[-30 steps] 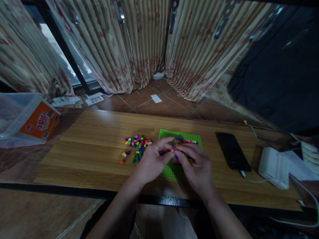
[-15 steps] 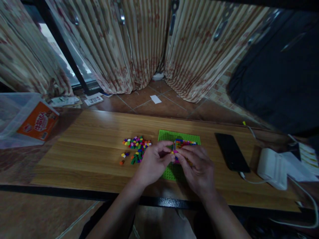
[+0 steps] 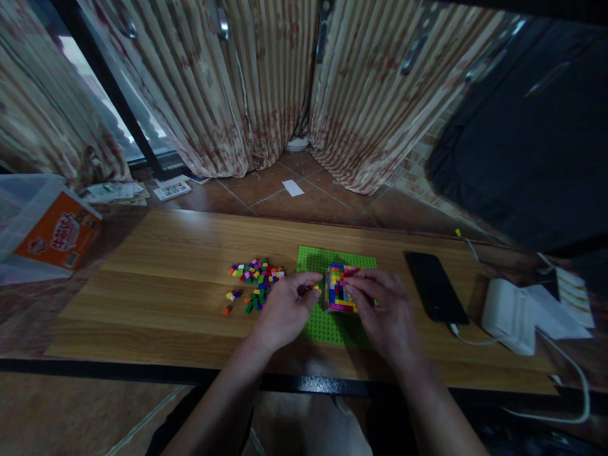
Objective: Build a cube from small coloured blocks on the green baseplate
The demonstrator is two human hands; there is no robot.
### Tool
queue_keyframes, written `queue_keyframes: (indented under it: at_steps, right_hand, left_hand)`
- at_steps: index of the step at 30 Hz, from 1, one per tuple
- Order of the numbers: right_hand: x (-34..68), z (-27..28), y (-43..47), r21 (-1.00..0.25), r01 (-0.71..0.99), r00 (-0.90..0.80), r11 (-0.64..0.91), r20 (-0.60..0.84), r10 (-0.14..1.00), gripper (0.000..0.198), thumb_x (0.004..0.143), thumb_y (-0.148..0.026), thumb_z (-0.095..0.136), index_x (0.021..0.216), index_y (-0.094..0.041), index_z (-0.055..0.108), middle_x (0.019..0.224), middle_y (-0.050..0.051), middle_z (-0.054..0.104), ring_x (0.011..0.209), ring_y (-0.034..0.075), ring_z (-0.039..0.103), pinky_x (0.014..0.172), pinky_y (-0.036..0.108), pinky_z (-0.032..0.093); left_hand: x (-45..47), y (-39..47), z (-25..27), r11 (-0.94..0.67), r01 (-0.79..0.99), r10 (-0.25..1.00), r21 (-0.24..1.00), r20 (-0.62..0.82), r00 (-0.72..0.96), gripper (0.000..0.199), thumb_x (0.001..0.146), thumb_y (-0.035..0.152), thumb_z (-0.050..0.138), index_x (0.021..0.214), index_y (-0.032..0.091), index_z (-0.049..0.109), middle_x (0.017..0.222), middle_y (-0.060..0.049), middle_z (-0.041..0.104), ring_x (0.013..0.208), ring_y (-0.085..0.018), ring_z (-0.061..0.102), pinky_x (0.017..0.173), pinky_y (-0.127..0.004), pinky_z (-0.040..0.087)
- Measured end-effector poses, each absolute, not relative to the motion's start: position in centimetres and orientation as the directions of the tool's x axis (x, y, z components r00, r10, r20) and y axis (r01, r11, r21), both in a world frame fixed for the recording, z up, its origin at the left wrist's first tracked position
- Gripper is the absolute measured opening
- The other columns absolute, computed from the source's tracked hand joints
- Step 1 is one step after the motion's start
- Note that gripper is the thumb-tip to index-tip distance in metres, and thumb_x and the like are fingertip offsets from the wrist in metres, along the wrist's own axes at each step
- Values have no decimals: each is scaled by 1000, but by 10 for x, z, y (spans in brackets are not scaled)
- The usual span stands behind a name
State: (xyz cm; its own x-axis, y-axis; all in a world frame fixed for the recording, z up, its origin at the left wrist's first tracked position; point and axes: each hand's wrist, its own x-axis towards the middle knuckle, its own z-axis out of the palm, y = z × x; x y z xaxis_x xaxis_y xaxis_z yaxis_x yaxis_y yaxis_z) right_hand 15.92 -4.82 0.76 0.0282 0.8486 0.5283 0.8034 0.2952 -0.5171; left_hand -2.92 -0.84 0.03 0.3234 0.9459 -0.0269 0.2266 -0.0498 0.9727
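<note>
A block of many-coloured toy bricks [image 3: 336, 299] stands on the green baseplate [image 3: 316, 331]. Over its right part is my right hand [image 3: 382, 304], thumb and forefinger pinching a small magenta brick [image 3: 344, 283] at the top of the block. Whether that brick is seated or held just above cannot be told. To the left of the block, my left hand [image 3: 287, 310] curls with a small yellow brick [image 3: 316, 289] at its fingertips. Just beyond the left hand lies a pile of loose small bricks [image 3: 256, 272], partly hidden by that hand.
A black phone [image 3: 434, 286] with a cable lies right of the baseplate, beside a white power device [image 3: 509, 316]. The wooden table [image 3: 156, 285] has a dark front edge. At far left stands a clear plastic box [image 3: 33, 228] with an orange label. Curtains hang behind.
My hands have moved apart. The right hand has shifted right onto the block with a magenta brick, uncovering the block's coloured top. The left hand keeps the yellow brick. The view has shifted slightly.
</note>
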Motion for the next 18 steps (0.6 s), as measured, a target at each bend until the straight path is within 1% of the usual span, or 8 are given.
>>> queue_keyframes:
  at_steps: [3,8,14,18]
  right_hand:
    - [157,5,-46,-525,798,27,295,520,854,14,91,-31,63,93,-28,77,99,5,69,95,22,60,83,42,51]
    - [156,2,-42,-533,797,46,283,521,853,11,88,-31,67,88,-28,77,98,4,68,96,23,61,84,42,49]
    - [154,-1,-39,-538,800,83,264,536,840,8,86,-31,69,82,-26,74,92,3,69,91,22,61,81,41,48]
    - [153,-4,-40,-535,801,86,268,547,833,8,86,-31,69,81,-26,74,92,3,69,91,22,61,82,41,47]
  left_hand:
    - [-28,-10,1,-63,245,937,967,-27,348,29,83,17,59,108,19,72,90,-3,74,80,-18,67,75,-31,51]
    - [-26,-12,1,-92,259,922,961,-16,387,35,84,17,58,117,20,70,95,-3,75,84,-18,67,78,-31,52]
    - [-25,-12,5,-74,286,919,955,-46,391,37,83,15,57,117,19,70,92,-4,74,78,-17,66,76,-30,51]
    - [-24,-13,8,-68,269,917,961,-46,397,37,83,15,56,116,19,71,91,-3,74,77,-16,65,75,-30,50]
